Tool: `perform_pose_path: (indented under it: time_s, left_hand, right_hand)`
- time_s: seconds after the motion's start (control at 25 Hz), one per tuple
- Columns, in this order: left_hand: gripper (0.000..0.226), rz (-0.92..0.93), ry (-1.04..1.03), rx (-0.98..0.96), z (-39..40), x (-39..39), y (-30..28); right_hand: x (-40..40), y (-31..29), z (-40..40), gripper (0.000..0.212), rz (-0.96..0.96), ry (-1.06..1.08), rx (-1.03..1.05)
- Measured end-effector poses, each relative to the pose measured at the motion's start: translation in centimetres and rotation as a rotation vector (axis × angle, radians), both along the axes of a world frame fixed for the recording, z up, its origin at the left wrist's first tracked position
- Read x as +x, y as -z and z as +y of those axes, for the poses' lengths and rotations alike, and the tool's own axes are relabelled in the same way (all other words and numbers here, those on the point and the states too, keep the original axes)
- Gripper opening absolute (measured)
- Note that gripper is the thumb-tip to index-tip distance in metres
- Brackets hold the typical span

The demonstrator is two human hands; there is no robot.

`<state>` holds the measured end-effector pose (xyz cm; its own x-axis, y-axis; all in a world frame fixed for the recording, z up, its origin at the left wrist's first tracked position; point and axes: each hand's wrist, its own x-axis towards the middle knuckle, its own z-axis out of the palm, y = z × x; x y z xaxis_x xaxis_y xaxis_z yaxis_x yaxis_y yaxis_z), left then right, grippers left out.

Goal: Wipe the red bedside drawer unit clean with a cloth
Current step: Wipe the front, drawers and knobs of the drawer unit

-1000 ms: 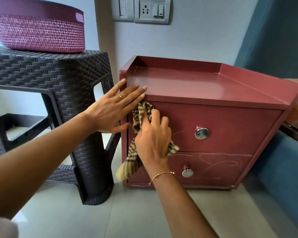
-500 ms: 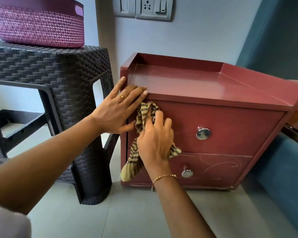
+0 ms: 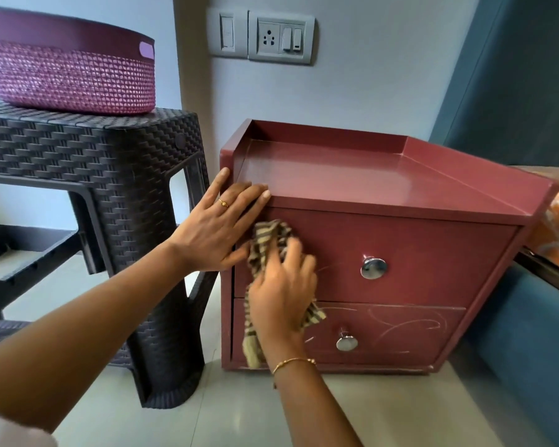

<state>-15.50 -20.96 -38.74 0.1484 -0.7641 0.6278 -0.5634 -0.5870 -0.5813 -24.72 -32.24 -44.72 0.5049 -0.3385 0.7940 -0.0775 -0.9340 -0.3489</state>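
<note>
The red bedside drawer unit (image 3: 417,253) stands on the floor against the wall, with two drawers and round metal knobs. My left hand (image 3: 217,225) lies flat with straight fingers on its top left front corner. My right hand (image 3: 281,285) grips a striped brown and beige cloth (image 3: 265,240) and presses it against the left part of the upper drawer front. A tail of the cloth hangs down over the lower drawer. White scratch marks show on the lower drawer front.
A dark woven-pattern plastic stool (image 3: 126,195) stands close to the left of the unit, carrying a purple basket (image 3: 68,69). A switch and socket plate (image 3: 278,37) is on the wall above. A blue bed frame (image 3: 526,333) borders the right side. Pale floor tiles lie in front.
My right hand with the cloth has shifted a little right and down on the upper drawer front. My left hand stays on the corner. The camera has moved slightly.
</note>
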Motion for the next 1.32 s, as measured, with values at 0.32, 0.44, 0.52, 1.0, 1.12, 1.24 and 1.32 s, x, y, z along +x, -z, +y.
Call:
perform_pose_path:
  time_s: [0.32, 0.44, 0.52, 1.0, 1.12, 1.24, 1.32]
  left_hand:
    - [0.064, 0.008, -0.017, -0.005, 0.3, -0.6, -0.2]
    - [0.059, 0.027, 0.029, -0.081, -0.1, -0.6, 0.2]
    - [0.058, 0.04, 0.052, -0.147, -0.4, -0.4, 0.7]
    - [0.055, 0.053, 0.152, -0.264, -1.2, 0.1, 1.0]
    - [0.056, 0.049, 0.143, -0.251, -1.1, 0.0, 1.0]
    - [0.058, 0.049, 0.14, -0.243, -0.9, 0.0, 0.9]
    - [0.058, 0.043, 0.133, -0.251, -1.0, 0.0, 0.9]
  right_hand:
    - [-0.1, 0.8, -2.5, 0.025, -0.103, 0.139, 0.311]
    - [0.8, -0.4, -2.6, 0.03, -0.185, 0.157, 0.237]
    - [1.1, 2.0, -2.0, 0.041, -0.129, 0.081, 0.075]
    - [1.8, 3.8, -0.1, 0.036, -0.144, 0.015, 0.014]
    - [0.5, 7.6, 0.0, 0.041, -0.037, -0.054, -0.049]
    - [0.5, 5.8, 0.6, 0.035, -0.046, -0.053, 0.051]
    - [1.0, 3.1, 0.9, 0.038, -0.096, -0.017, 0.103]
